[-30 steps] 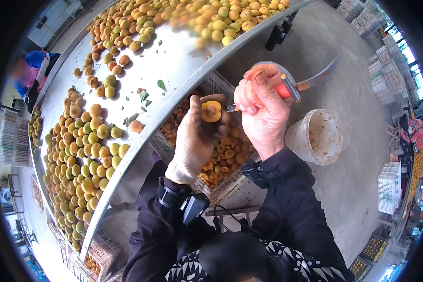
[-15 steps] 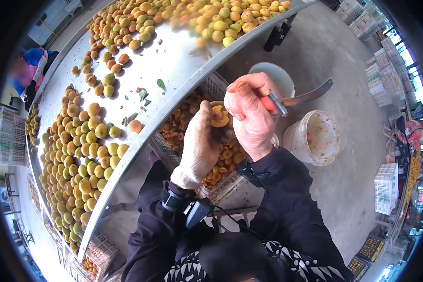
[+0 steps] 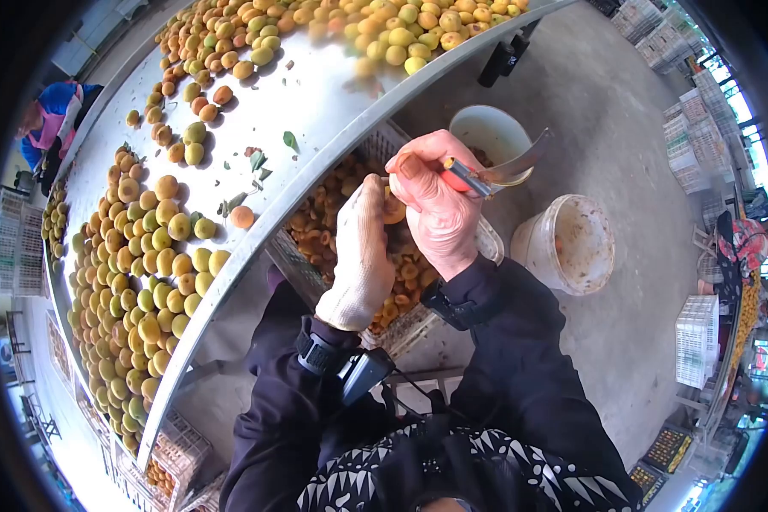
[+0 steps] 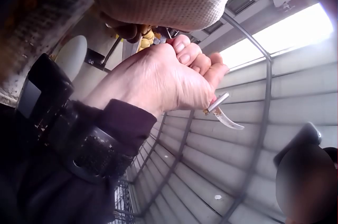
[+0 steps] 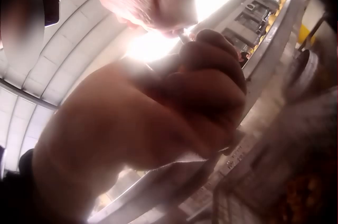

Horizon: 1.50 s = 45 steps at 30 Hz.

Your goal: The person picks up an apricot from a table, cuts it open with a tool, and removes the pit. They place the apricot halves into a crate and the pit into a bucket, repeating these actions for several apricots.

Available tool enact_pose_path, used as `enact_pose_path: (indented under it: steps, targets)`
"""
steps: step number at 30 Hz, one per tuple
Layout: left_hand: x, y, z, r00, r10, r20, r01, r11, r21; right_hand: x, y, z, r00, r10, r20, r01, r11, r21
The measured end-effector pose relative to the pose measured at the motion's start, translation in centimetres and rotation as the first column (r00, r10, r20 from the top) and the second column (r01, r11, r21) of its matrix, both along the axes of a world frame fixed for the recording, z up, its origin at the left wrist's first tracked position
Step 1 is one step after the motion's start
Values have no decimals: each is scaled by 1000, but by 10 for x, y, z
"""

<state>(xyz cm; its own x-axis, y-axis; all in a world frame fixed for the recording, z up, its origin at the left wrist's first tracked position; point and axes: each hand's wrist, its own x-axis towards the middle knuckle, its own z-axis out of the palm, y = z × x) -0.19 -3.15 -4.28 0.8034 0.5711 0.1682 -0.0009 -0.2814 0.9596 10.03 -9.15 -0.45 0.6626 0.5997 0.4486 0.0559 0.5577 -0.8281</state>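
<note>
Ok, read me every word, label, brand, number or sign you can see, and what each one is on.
No text can be read in any view.
Pale surface, right wrist view: small dark marks, possibly lettering, too blurred to read.
Knife: no readable marking.
White crates, head view: too small to tell.

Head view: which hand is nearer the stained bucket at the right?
The right. The right hand, gripping a red-handled tool, appears up and left of the stained bucket; the gloved left hand is farther left, beyond the right hand.
</note>
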Motion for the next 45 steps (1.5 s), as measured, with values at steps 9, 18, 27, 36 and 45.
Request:
enact_pose_path:
  steps: [9, 18, 27, 36, 45]
  targets:
    - [-9, -9, -11, 992, 119, 52, -122, 990, 64, 8, 9, -7, 900, 236, -366, -170, 964, 204]
    - [26, -14, 3, 897, 437, -68, -403, 745, -532, 17, 11, -17, 793, 243, -558, -106, 958, 267]
    - [32, -20, -8, 888, 460, -24, -414, 775, -477, 15, 7, -25, 655, 199, -729, -76, 977, 198]
    - [29, -13, -2, 911, 374, -176, -396, 666, -632, 14, 7, -23, 724, 163, -670, -11, 974, 225]
    - [31, -12, 9, 942, 319, 110, -220, 828, -517, 12, 2, 0, 871, 155, -467, -48, 971, 233]
